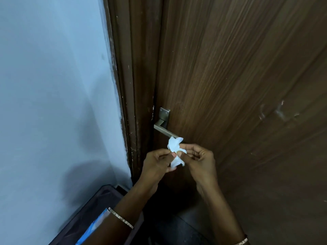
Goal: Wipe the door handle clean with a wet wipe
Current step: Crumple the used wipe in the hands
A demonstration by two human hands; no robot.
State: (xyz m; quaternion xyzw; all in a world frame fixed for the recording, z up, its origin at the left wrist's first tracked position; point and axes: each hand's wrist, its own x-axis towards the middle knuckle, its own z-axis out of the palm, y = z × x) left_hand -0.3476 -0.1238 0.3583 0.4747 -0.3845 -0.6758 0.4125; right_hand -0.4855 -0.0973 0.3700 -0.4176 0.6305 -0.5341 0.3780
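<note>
A silver lever door handle (163, 130) with a square plate sits on the dark brown wooden door (238, 85), near its left edge. A crumpled white wet wipe (175, 145) is pinched between both hands just below the free end of the lever, and its top covers that tip. My left hand (156, 164) grips the wipe's left side with thumb and fingers. My right hand (200, 160) grips its right side. Both wrists wear thin bangles.
The brown door frame (134, 85) runs down beside a pale blue wall (53, 85). A dark container (99, 206) stands at the lower left with a blue and white packet (96, 225) by my left forearm. Dark floor (177, 227) lies below.
</note>
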